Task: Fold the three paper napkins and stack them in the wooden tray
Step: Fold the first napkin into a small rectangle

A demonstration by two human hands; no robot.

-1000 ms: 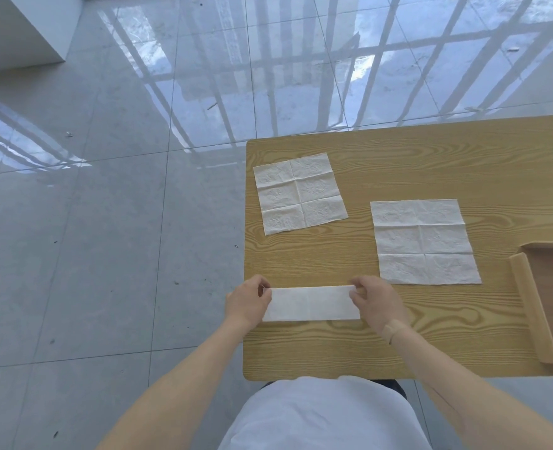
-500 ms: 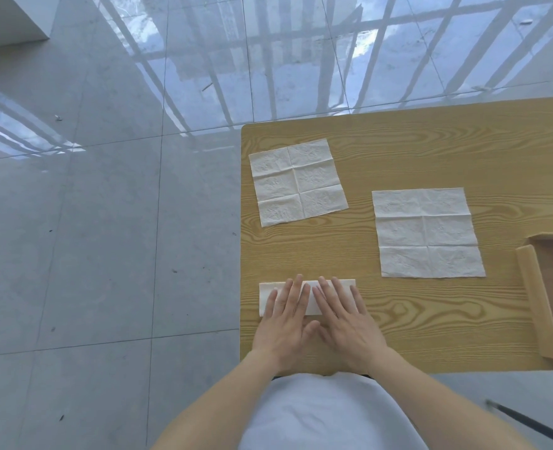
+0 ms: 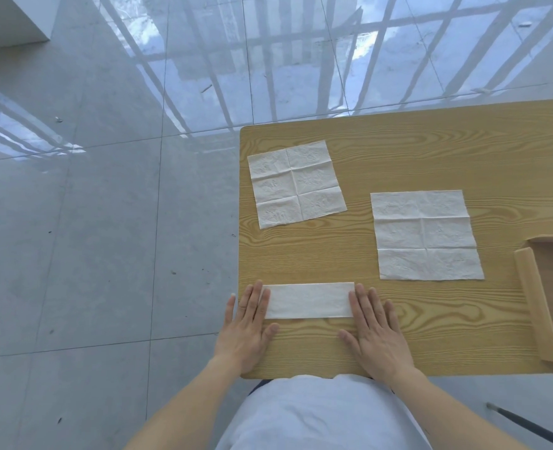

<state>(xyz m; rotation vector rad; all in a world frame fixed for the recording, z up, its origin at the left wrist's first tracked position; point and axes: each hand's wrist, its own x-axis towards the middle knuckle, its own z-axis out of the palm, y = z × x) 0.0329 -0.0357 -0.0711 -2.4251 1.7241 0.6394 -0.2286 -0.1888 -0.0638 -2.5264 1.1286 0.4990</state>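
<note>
A white napkin folded into a long strip [image 3: 309, 300] lies near the table's front edge. My left hand [image 3: 247, 326] rests flat at its left end, fingertips on the paper. My right hand [image 3: 374, 332] lies flat at its right end, fingers spread, touching the edge. Two unfolded creased napkins lie farther back: one at the left [image 3: 296, 183], one toward the right [image 3: 426, 234]. The wooden tray [image 3: 533, 303] sits at the right edge, partly cut off and with nothing visible in it.
The wooden table [image 3: 398, 339] ends just left of the napkins, with glossy grey floor tiles [image 3: 106, 238] beyond. A dark thin rod [image 3: 528, 427] shows at the lower right. My white shirt fills the bottom middle.
My hands slid apart from the middle of the folded strip to its two ends, uncovering it. Before that they held the strip's ends with pinched fingers.
</note>
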